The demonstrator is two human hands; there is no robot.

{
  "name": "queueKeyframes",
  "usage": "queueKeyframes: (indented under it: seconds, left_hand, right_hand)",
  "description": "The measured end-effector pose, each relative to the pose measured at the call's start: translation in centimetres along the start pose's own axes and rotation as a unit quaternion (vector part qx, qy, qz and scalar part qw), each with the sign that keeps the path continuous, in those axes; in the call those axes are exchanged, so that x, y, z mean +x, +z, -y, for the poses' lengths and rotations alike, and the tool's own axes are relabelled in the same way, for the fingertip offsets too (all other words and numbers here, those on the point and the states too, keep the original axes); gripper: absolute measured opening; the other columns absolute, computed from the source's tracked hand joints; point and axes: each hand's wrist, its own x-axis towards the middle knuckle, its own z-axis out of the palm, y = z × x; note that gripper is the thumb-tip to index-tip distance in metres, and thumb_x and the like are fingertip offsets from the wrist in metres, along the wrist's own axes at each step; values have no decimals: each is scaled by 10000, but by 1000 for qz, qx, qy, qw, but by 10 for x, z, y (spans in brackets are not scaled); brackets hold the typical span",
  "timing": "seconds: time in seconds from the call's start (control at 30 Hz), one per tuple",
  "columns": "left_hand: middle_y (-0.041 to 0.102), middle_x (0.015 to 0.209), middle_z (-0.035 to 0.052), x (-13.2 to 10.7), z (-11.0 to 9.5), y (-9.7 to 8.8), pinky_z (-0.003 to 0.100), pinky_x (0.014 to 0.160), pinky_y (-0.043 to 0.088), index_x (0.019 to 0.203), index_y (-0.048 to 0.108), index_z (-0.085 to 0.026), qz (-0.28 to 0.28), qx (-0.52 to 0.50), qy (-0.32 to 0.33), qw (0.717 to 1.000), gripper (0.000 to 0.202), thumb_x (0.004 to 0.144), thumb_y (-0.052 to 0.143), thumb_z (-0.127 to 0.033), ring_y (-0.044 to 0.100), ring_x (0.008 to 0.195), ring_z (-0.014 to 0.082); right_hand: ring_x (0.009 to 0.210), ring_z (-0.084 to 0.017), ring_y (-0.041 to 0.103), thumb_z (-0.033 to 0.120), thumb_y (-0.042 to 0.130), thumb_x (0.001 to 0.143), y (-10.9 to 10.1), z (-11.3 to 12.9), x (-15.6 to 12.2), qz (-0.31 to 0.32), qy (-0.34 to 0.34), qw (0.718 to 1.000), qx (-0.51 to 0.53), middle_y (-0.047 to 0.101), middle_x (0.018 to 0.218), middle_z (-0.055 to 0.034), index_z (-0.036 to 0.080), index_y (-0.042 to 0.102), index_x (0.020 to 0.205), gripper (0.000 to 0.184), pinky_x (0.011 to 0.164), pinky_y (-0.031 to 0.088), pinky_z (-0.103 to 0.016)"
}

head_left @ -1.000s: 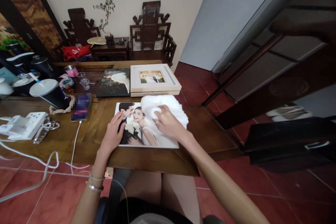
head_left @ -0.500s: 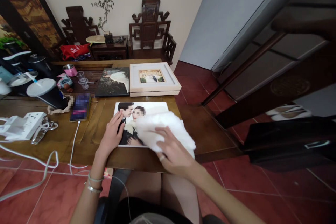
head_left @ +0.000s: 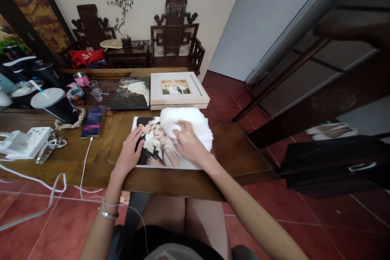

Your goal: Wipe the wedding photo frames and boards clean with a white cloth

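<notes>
A photo panel (head_left: pixel 169 154) with a picture of a couple lies flat near the table's front edge. My left hand (head_left: pixel 130 151) rests on its left side, fingers stretched out and flat. Over the panel's upper right part spreads a fluffy white cloth (head_left: pixel 199 124), reaching past the panel's edge. My right hand (head_left: pixel 189 143) presses on this cloth with bent fingers, gripping it against the panel. The cloth hides the panel's top right corner.
Behind the panel sit white-framed pictures (head_left: pixel 179 99), stacked, and a dark photo panel (head_left: pixel 131 95). To the left are a phone (head_left: pixel 92 122) on a cable, a lidded cup (head_left: pixel 53 105), a power strip (head_left: pixel 33 142) and a hair claw clip (head_left: pixel 50 148).
My right hand has pushed the white cloth away from me, up the panel, uncovering the lower right of the picture. My left hand has stayed in place.
</notes>
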Motion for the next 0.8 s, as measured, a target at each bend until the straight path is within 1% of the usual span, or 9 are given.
queueKeyframes:
  seconds: [0.1, 0.2, 0.3, 0.37, 0.43, 0.5, 0.6, 0.7, 0.8]
  left_hand:
    - [416, 1479, 104, 0, 1, 1, 445, 1144, 280, 1387, 446, -187, -4, -8, 0, 1000, 451, 951, 393, -290, 348, 1387, 214]
    - [420, 1476, 103, -1, 1, 2, 450, 1141, 284, 1384, 450, -196, -8, -9, -3, 1000, 446, 952, 394, -289, 347, 1387, 217]
    - [432, 1468, 107, -1, 1, 3, 452, 1135, 292, 1380, 455, -196, -13, -3, -6, 1000, 443, 950, 399, -285, 356, 1383, 219]
    - [425, 1472, 107, 0, 1, 3, 453, 1135, 290, 1385, 447, -194, -13, 1, -8, 1000, 447, 950, 399, -282, 353, 1384, 218]
    - [411, 1481, 106, 1, 2, 3, 454, 1137, 285, 1391, 439, -192, -8, 2, -5, 1000, 450, 952, 394, -281, 342, 1390, 219]
    - [395, 1491, 111, 3, 4, 2, 454, 1139, 281, 1391, 439, -187, 2, 3, 6, 1000, 451, 953, 390, -283, 328, 1397, 221]
    - [387, 1494, 122, 7, 6, 1, 457, 1135, 283, 1387, 444, -180, 9, 7, 19, 1000, 450, 952, 391, -285, 322, 1400, 227]
    - [389, 1492, 122, 10, 8, 2, 460, 1130, 289, 1388, 443, -184, 9, 6, 15, 1000, 451, 951, 394, -287, 321, 1400, 233]
    - [394, 1488, 128, 12, 9, 3, 464, 1131, 287, 1384, 450, -179, 6, 4, 9, 1000, 451, 950, 400, -287, 323, 1399, 239]
  right_hand:
    - [1293, -390, 287, 157, 532, 728, 6, 21, -37, 13, -36, 999, 18, 516, 1316, -156, 178, 674, 823, 173, 1051, 242, -652]
    - [1309, -400, 284, 110, 552, 658, 7, 46, -74, 10, -55, 998, 33, 510, 1343, -132, 205, 667, 753, 177, 1051, 214, -701]
    - [1312, -366, 310, 69, 519, 661, 3, 65, -98, -2, -70, 996, 62, 509, 1355, -108, 207, 650, 754, 211, 1083, 221, -668]
    - [1297, -334, 345, 58, 491, 689, -2, 68, -100, -9, -70, 994, 80, 535, 1314, -114, 200, 637, 774, 221, 1091, 272, -604]
    - [1264, -315, 384, 70, 481, 717, -6, 61, -91, -9, -62, 994, 86, 566, 1231, -143, 189, 625, 784, 198, 1054, 356, -530]
    - [1230, -306, 406, 89, 472, 742, -9, 45, -71, -6, -41, 996, 75, 583, 1131, -162, 174, 619, 810, 183, 999, 410, -472]
    - [1182, -299, 422, 110, 437, 788, -11, 13, -30, -15, 12, 999, 35, 586, 1059, -161, 155, 616, 859, 198, 974, 405, -437]
    - [1124, -312, 435, 146, 412, 835, -12, -12, 6, -18, 52, 999, 2, 602, 985, -164, 133, 620, 884, 214, 962, 391, -448]
    - [1144, -332, 410, 145, 424, 829, -9, -20, 18, -18, 54, 998, -6, 615, 997, -180, 120, 630, 893, 217, 991, 351, -500]
